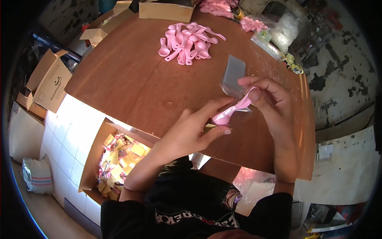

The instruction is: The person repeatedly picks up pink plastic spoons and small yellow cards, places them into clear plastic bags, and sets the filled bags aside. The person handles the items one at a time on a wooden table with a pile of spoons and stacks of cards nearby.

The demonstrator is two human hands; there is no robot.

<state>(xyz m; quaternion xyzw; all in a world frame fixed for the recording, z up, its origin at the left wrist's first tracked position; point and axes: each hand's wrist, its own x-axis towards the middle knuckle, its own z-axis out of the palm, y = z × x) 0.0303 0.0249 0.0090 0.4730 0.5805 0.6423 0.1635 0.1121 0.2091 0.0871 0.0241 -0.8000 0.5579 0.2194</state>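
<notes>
A pink spoon (229, 113) is held over the near right part of the table, tilted with its handle up to the right. Clear plastic film shows around and below it, like a small bag; how far the spoon sits inside is hard to tell. My left hand (195, 125) grips the bowl end between thumb and fingers. The handle end is pinched by my right hand (272, 99). Just beyond my hands lies a stack of clear plastic bags (234, 69). Farther off, a heap of pink spoons (189, 42) rests on the brown table (119, 83).
An open carton (89, 175) of packed pieces with yellow cards stands below the table's left edge. Another cardboard box (165, 12) sits at the far edge. Pink pieces (252, 24) and plastic bags (284, 30) lie at the far right, beside the stained wall (330, 67).
</notes>
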